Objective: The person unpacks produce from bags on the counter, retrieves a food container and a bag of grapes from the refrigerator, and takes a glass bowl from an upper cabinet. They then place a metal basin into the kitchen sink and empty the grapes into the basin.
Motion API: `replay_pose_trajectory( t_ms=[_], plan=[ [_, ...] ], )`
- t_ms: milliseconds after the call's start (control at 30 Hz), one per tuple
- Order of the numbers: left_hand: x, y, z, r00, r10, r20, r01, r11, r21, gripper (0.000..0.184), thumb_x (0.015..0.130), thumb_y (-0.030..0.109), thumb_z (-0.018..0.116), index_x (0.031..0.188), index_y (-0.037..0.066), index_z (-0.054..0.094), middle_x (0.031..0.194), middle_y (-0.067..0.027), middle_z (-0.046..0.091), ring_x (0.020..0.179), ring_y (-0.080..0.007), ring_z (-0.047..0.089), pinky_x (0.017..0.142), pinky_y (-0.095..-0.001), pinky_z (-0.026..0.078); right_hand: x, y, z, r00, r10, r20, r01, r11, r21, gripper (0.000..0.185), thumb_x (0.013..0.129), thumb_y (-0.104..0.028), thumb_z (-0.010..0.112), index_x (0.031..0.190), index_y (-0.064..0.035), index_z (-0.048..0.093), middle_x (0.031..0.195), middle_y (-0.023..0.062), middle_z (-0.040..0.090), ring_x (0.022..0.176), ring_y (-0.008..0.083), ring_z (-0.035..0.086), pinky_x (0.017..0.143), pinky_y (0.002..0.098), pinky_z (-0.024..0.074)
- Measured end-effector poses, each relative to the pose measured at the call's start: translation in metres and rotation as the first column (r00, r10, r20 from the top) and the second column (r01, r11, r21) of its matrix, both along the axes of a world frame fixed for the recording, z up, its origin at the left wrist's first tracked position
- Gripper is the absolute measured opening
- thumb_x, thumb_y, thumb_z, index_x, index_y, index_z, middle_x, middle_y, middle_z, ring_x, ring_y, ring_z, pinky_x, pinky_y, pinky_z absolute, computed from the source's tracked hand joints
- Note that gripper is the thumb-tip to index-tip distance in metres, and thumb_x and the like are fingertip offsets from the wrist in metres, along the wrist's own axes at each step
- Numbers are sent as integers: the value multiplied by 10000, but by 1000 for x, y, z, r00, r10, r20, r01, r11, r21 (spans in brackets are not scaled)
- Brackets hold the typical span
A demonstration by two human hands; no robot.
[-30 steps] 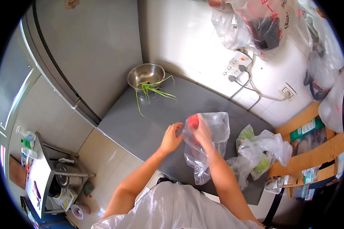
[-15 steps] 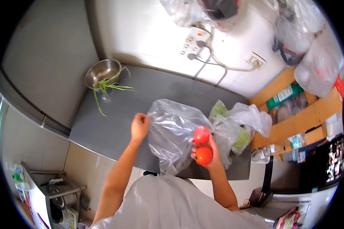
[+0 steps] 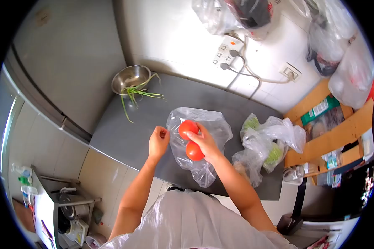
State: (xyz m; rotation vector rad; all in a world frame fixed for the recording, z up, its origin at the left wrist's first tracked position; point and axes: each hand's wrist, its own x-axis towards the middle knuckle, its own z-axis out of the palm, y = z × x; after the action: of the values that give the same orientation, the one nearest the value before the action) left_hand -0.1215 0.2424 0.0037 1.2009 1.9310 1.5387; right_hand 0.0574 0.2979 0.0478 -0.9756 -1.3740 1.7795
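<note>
Two red tomatoes, an upper tomato and a lower tomato, are in my right hand, its thumb lying across them. Under and around them a clear plastic bag lies crumpled on the grey counter. My left hand is closed at the bag's left edge, its fingertips pinched on the thin plastic. The tomatoes appear to be above the bag, outside it.
A steel bowl with green onions hanging over its rim stands at the back left of the counter. Bagged green vegetables lie at the right, beside a wooden shelf. A power strip hangs on the wall.
My right hand has moved left with both tomatoes and turned, and is now over the bag. The bag looks less spread out. My left hand stays at its edge. The view has shifted slightly.
</note>
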Motion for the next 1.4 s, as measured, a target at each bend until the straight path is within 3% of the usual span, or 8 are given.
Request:
replay_pose_trajectory(
  t_ms=[333, 500, 767, 900, 967, 1067, 1267, 1400],
  plan=[
    [-20, -44, -22, 994, 19, -108, -38, 984, -176, 177, 783, 98, 620, 914, 20, 531, 843, -103, 602, 740, -220, 603, 684, -329, 487, -20, 19, -34, 680, -296, 671, -289, 732, 616, 683, 710, -446, 690, 1227, -53, 477, 1071, 168, 585, 944, 350, 584, 785, 419, 474],
    [8, -40, 18, 829, 98, -551, -43, 993, 112, 383, 732, -9, 582, 1102, 38, 497, 1096, -154, 517, 1025, -340, 494, 871, -407, 418, -12, 27, -48, 719, -313, 621, -252, 715, 652, 635, 737, -434, 665, 1194, -32, 487, 1109, 189, 561, 991, 350, 563, 805, 413, 465],
    [60, -12, 29, 826, -213, -522, 280, 958, 53, 388, 760, -69, 526, 1132, 39, 501, 1192, -152, 496, 1105, -349, 469, 922, -417, 390, 53, -24, 5, 945, -259, 201, 8, 631, 775, 364, 799, -122, 620, 1139, -31, 527, 1107, 156, 569, 986, 329, 554, 838, 362, 454],
    [70, -15, 27, 846, -243, -475, 292, 956, 32, 384, 771, -86, 496, 1132, 46, 508, 1198, -148, 497, 1095, -348, 484, 909, -405, 405, 145, -64, 5, 755, -634, 168, 149, 416, 897, 345, 771, -63, 636, 1107, -34, 561, 1045, 141, 588, 976, 336, 545, 835, 401, 438],
    [72, -18, 29, 847, -258, -465, 314, 948, 46, 360, 774, -94, 485, 1108, 35, 522, 1193, -153, 503, 1094, -343, 490, 903, -400, 411, 188, -82, -16, 363, -900, 243, 74, 288, 955, 400, 781, -131, 629, 1157, -42, 527, 1075, 151, 557, 951, 330, 546, 817, 390, 428],
    [82, -20, 33, 848, -279, -451, 341, 938, 59, 339, 773, -102, 477, 1084, 23, 531, 1175, -160, 514, 1095, -341, 492, 905, -395, 408, 204, -95, -32, 265, -891, 370, 119, 411, 904, 495, 769, -157, 645, 1221, -39, 483, 1112, 176, 534, 987, 350, 527, 827, 411, 425],
    [125, -19, 56, 820, -411, -399, 493, 860, 127, 330, 756, -128, 470, 1052, 3, 538, 1128, -171, 530, 1080, -351, 502, 903, -395, 410, 152, -82, -46, 706, -618, 346, 208, 647, 733, 512, 796, -164, 633, 1245, 1, 453, 1211, 217, 503, 1088, 386, 502, 950, 400, 387],
    [142, -25, 58, 787, -435, -438, 537, 832, 138, 320, 750, -123, 481, 1039, -2, 546, 1110, -177, 534, 1047, -343, 518, 905, -388, 411, 195, -68, -23, 577, -781, 239, 253, 449, 857, 469, 807, -152, 625, 1220, 15, 478, 1213, 210, 505, 1120, 357, 485, 968, 401, 366]
  ],
)
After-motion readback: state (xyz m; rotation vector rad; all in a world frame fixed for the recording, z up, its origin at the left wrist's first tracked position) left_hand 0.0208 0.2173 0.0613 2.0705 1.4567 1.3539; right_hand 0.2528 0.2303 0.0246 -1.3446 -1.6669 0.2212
